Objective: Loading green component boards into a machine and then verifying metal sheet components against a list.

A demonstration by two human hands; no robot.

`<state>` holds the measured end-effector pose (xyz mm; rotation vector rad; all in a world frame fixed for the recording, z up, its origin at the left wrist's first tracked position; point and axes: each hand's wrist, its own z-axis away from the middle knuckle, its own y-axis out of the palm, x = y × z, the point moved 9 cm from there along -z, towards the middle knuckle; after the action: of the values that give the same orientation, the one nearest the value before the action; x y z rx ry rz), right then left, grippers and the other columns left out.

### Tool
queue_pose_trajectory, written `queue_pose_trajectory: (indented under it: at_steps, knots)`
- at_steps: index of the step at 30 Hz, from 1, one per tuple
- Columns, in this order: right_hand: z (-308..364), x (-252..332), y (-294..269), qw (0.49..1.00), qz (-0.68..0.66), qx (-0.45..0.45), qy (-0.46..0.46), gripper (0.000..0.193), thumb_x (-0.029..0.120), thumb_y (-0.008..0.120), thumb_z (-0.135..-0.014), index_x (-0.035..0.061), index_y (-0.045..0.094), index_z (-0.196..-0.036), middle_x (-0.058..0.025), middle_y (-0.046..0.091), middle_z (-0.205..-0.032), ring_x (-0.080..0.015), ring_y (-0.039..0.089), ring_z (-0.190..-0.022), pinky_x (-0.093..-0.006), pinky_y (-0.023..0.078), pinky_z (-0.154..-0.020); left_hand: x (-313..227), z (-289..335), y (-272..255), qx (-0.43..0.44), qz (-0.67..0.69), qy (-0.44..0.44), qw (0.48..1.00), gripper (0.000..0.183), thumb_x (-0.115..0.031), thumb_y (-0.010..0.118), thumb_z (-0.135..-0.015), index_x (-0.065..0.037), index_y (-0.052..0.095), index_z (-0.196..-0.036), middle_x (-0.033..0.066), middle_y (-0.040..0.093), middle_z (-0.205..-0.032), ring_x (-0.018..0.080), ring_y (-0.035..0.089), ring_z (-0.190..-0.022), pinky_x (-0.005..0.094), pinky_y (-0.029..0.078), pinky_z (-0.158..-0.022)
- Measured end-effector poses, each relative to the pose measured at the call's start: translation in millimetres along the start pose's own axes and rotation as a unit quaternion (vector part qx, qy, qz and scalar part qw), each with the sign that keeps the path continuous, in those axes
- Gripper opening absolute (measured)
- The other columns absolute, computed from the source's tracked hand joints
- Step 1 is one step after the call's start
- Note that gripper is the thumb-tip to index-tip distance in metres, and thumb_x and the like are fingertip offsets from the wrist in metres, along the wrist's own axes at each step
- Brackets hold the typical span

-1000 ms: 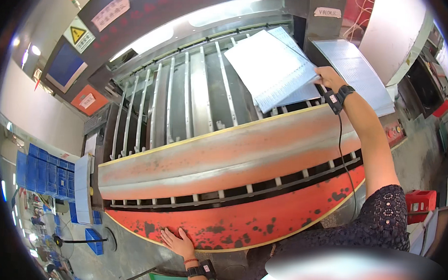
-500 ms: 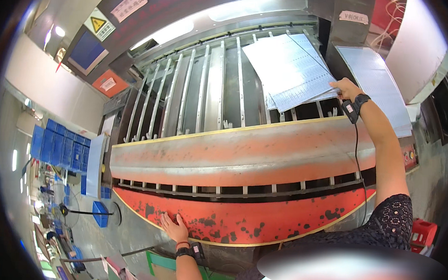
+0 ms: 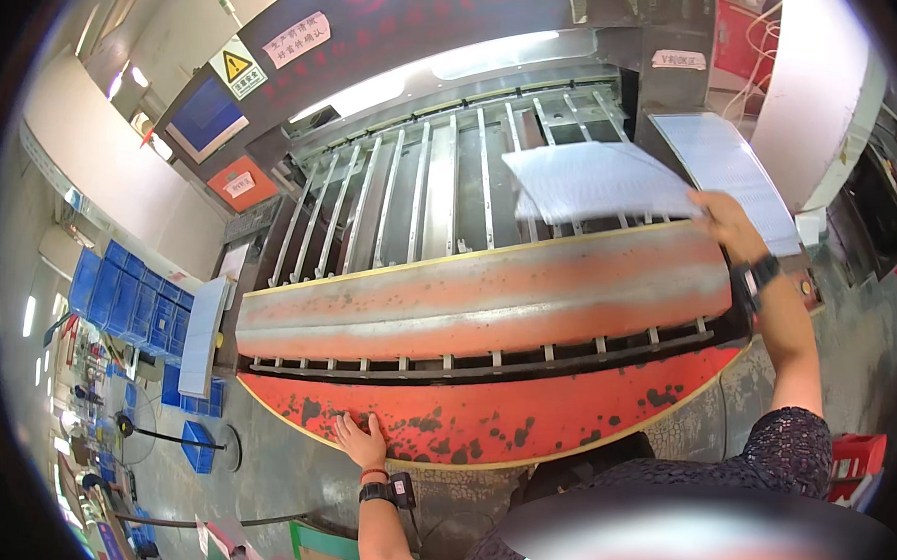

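Note:
My right hand (image 3: 723, 224) grips the edge of thin white panels (image 3: 608, 182). They are lifted and tilted above the metal rails at the right of the machine bed, a little blurred, so I cannot tell how many there are. The thumb and fingers are closed on their right corner. My left hand (image 3: 361, 438) lies flat with fingers spread on the red, black-spotted front table (image 3: 502, 423). Nothing is in it. Between the two hands runs a worn orange and grey metal ledge (image 3: 487, 307) with a yellow edge.
Metal rails (image 3: 404, 198) cross the machine bed. More pale panels (image 3: 728, 172) lie on the right side, and another pale stack (image 3: 203, 334) is at the left. Blue crates (image 3: 132, 301) are piled farther left. A screen (image 3: 207, 121) sits on the upper left panel.
My right hand has raised the white panels off the rails and drawn them toward me and slightly right. My left hand stays on the red table. The view has shifted a little.

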<state>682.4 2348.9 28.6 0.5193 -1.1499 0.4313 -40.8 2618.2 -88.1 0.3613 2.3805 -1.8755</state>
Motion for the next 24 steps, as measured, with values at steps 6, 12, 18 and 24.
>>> queue_pose_trajectory:
  at_steps: [6, 12, 18, 24]
  knots:
    - [169.6, -106.6, -50.5, 0.996, -0.075, 0.052, -0.008, 0.035, 0.014, 0.061, -0.082, -0.0083, 0.052, -0.108, -0.0127, 0.062, -0.099, -0.0206, 0.062, -0.085, -0.0325, 0.052, -0.076, -129.1, 1.7, -40.5, 0.058, 0.272, 0.226, 0.934, 0.048, -0.025, 0.057, -0.085, 0.006, 0.043, -0.119, 0.0248, 0.045, -0.121, 0.0366, 0.042, -0.115, 0.0410, 0.032, -0.098]
    - [270.3, -161.3, -50.6, 0.997, -0.071, 0.028, 0.027, 0.037, 0.015, 0.065, -0.080, -0.0045, 0.054, -0.109, -0.0097, 0.064, -0.097, -0.0175, 0.063, -0.081, -0.0306, 0.052, -0.072, -272.5, 45.7, -2.1, 0.533, 0.608, 0.015, 0.588, 0.046, -0.027, 0.051, -0.090, 0.008, 0.044, -0.119, 0.0178, 0.051, -0.117, 0.0252, 0.053, -0.106, 0.0354, 0.046, -0.089]
    - [312.2, -234.0, -65.4, 0.997, -0.032, 0.003, 0.071, 0.039, 0.013, 0.067, -0.076, -0.0034, 0.054, -0.109, -0.0077, 0.063, -0.096, -0.0150, 0.061, -0.083, -0.0283, 0.050, -0.071, -366.9, 94.7, 60.4, 0.653, 0.528, -0.039, 0.542, 0.042, -0.027, 0.050, -0.090, 0.008, 0.048, -0.113, 0.0181, 0.056, -0.109, 0.0269, 0.058, -0.095, 0.0380, 0.049, -0.083]
    - [320.1, -222.9, -37.8, 0.997, 0.053, 0.015, 0.057, 0.036, 0.012, 0.068, -0.074, -0.0010, 0.055, -0.105, -0.0027, 0.061, -0.092, -0.0107, 0.057, -0.078, -0.0240, 0.046, -0.067, -399.0, 90.2, 96.3, 0.543, 0.611, -0.019, 0.576, 0.033, -0.016, 0.053, -0.087, 0.008, 0.050, -0.108, 0.0142, 0.059, -0.101, 0.0235, 0.059, -0.086, 0.0356, 0.050, -0.074]
